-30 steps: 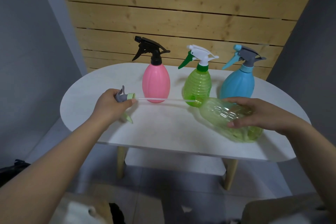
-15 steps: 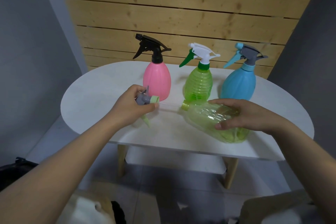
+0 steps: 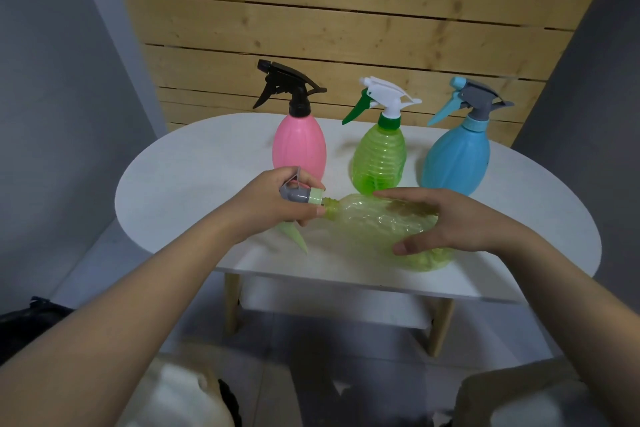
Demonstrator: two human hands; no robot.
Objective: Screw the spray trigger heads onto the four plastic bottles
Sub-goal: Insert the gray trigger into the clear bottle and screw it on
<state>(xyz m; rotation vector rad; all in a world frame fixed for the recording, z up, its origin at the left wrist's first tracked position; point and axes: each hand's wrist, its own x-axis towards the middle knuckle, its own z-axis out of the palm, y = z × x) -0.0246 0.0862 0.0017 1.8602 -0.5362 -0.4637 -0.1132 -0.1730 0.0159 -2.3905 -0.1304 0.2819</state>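
A clear yellow-green bottle (image 3: 374,222) lies on its side near the front of the white oval table (image 3: 194,170), with its threaded neck pointing left. My right hand (image 3: 446,222) grips its body from above. My left hand (image 3: 273,204) holds a grey spray trigger head (image 3: 299,196) with a pale green collar, and that collar sits right at the bottle's neck. The head's pale green lever hangs down below my left hand. Its dip tube is out of sight.
Three bottles with trigger heads on stand upright in a row behind: a pink bottle (image 3: 299,149) with a black head, a green bottle (image 3: 379,159) with a white head, a blue bottle (image 3: 457,156) with a grey head. Behind them rises a wooden slat wall (image 3: 346,28).
My left hand has moved right with the trigger head, and the dip tube has slid into the bottle. The collar now meets the neck. The bottle has shifted slightly left.
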